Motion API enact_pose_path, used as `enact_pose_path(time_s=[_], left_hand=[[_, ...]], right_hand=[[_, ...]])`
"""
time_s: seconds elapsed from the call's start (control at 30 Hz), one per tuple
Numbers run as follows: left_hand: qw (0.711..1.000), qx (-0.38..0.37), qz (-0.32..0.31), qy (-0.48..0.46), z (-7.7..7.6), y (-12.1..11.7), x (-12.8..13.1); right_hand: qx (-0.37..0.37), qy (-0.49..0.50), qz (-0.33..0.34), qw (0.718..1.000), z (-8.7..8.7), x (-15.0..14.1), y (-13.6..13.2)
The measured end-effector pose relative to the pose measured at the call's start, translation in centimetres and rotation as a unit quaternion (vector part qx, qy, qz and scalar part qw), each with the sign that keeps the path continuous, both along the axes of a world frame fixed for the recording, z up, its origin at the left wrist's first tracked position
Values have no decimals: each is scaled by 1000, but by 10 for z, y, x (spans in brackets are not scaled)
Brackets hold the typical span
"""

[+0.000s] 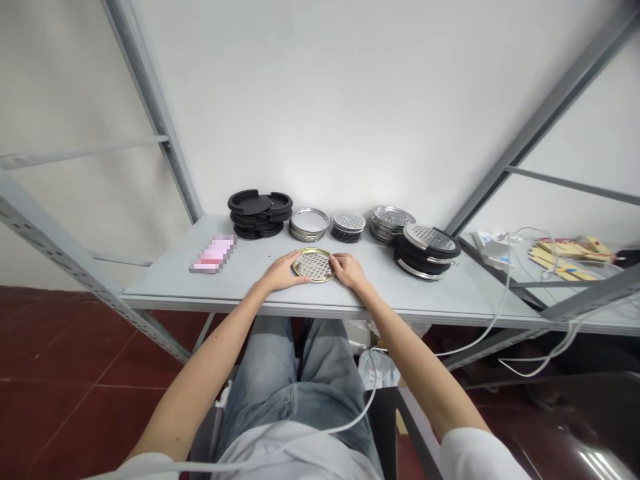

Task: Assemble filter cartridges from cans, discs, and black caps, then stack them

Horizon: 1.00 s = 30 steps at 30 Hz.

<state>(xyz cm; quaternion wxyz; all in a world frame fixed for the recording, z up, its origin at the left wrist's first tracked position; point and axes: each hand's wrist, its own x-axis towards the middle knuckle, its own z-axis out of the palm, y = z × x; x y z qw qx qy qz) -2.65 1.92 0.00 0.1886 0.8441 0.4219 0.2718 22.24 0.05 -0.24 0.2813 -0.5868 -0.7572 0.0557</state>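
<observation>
Behind the grey table [240, 282] rises a pale wall [320, 100]. Along the back edge, from the left, stand black rings [260, 217], lids [309, 221], small grates [349, 221] and large grates [393, 217]; a black-and-silver pile [425, 250] sits nearer the right edge. Toward the left edge lies a pink slab [215, 254] (pixelated). Near the front edge's middle is the gold-rimmed disc [314, 265], held from both sides: the left hand [283, 274] cups its left rim, thumb along the near side; the right hand [349, 270] holds the right rim.
</observation>
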Motion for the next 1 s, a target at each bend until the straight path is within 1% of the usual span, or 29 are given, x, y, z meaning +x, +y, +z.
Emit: enact_pose_path(time_s=[0.1,0.27,0.37,0.5,0.63,0.8,1.0], left_hand=[[1000,-11,2,3,-1,1,0],[999,-18,38,-14,-1,-2,-3],[998,1,51,-22,-2,-3,-2],[997,47,49,-30,-4,-3,1],[997,60,48,-28,-7,-1,3],[997,58,51,-19,-7,-1,2],[996,45,68,-20,-5,-5,1]], right_hand=[[-3,9,-1,1000,-3,2,3],[-12,39,-10,999,-6,6,7],[7,58,-16,998,-6,7,7],[39,76,-42,995,-3,7,5],[26,63,-66,995,-4,6,6],[22,52,-62,996,-6,6,7],[11,53,-51,997,-2,6,5]])
